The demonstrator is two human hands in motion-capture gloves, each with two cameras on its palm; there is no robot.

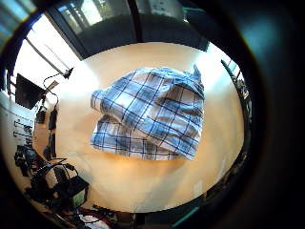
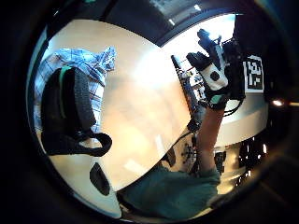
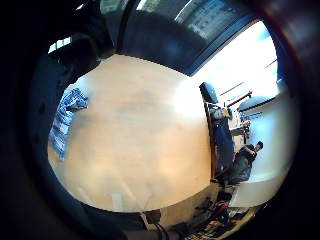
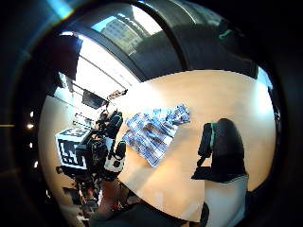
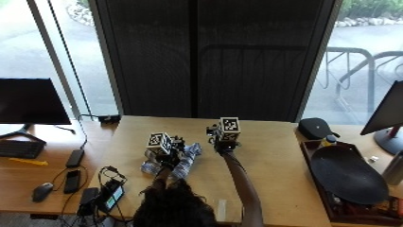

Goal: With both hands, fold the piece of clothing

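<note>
I see a light wooden bench point(image 5: 271, 165) carrying a rumpled blue-and-white plaid shirt point(image 5: 182, 163). Left of the shirt, at the bench's edge, sits a small black device point(image 5: 112, 196) with cables. A strip of pale tape point(image 5: 220, 209) lies near the shirt's right.

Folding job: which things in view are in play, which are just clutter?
In play:
plaid shirt
left hand, over the shirt
right hand, raised beside it
table

Clutter:
monitor
keyboard
mouse
phone
black tray
</note>
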